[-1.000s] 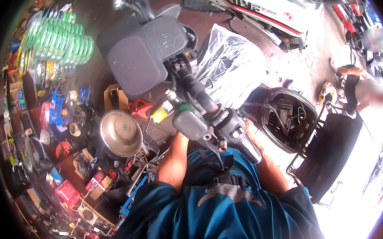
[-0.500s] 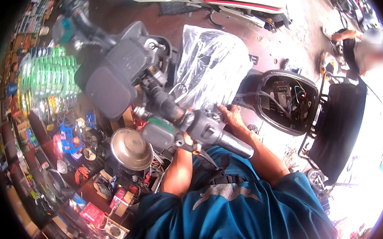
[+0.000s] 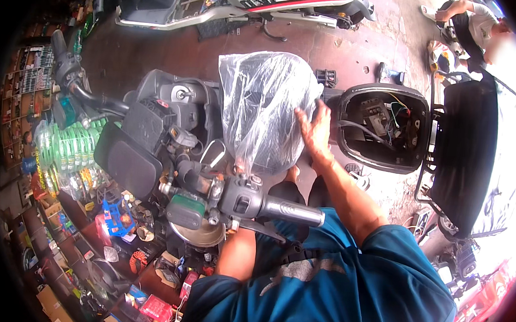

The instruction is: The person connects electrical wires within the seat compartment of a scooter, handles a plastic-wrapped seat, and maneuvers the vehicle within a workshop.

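Observation:
My right hand point(image 3: 314, 129) is on the right edge of a flat part wrapped in clear plastic point(image 3: 261, 102), its fingers bent around that side. My left forearm point(image 3: 237, 254) runs up under the scooter handlebar point(image 3: 264, 205); a bit of my left hand point(image 3: 241, 167) shows at the wrapped part's lower edge, its fingers mostly hidden. The wrapped part lies between the scooter's dark front body point(image 3: 178, 109) and an open compartment point(image 3: 382, 127) with wires inside. A black seat point(image 3: 459, 161) stands tipped up to the right of that compartment.
A white-and-red scooter point(image 3: 285, 0) stands beyond mine. A person point(image 3: 476, 27) is at the upper right. Green bottles point(image 3: 70, 146), a steel bowl point(image 3: 197, 235), tools and boxes crowd the left and lower left, beside wooden shelving point(image 3: 30, 76). Small dark parts point(image 3: 393, 75) lie on the floor.
My right hand has moved up onto the plastic-wrapped part's right edge. The view has swung round, so the handlebar now sits lower and more of the wrapped part and far scooter shows.

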Motion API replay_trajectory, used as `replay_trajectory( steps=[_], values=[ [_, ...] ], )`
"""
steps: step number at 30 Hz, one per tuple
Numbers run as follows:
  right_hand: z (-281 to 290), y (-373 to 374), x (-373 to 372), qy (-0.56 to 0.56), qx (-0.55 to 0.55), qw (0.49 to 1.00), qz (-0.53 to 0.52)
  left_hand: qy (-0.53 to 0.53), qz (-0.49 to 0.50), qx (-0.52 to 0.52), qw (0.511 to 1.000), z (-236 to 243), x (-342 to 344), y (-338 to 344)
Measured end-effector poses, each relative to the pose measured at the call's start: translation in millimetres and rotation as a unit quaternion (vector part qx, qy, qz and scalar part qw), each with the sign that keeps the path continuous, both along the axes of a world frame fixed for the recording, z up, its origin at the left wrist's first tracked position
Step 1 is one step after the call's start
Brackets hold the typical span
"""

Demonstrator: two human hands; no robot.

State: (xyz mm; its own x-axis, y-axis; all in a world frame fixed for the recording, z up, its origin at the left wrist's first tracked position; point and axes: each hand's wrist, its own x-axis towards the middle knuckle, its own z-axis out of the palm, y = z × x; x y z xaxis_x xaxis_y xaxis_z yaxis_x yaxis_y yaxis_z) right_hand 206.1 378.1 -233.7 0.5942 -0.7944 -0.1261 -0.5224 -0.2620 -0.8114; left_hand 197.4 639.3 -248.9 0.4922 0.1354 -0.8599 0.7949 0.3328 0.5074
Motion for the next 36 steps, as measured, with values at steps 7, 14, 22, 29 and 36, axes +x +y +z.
replay_trajectory(
  steps=[7, 14, 22, 29, 36],
  values=[
    [-35.4, -95.2, 72.6, 0.034, 0.132, 0.987, 0.081, 0.063, 0.019, 0.062, 0.996, -3.3, -12.6, -11.9],
    [-7.9, -93.4, 99.7, -0.032, 0.392, 0.917, 0.069, 0.008, -0.072, -0.041, 0.997, -1.6, 14.5, -21.8],
    [9.1, -85.7, 91.1, -0.068, 0.416, 0.906, 0.045, 0.012, -0.053, 0.065, 0.996, 29.8, 24.3, -37.2],
    [4.5, -92.4, 93.8, 0.013, 0.405, 0.905, 0.132, 0.035, -0.042, 0.066, 0.996, 1.6, 20.6, -10.8],
    [-1.1, -83.1, 93.4, 0.010, 0.388, 0.917, 0.091, -0.048, -0.031, -0.038, 0.998, 8.6, 25.8, -21.2]
  ],
)
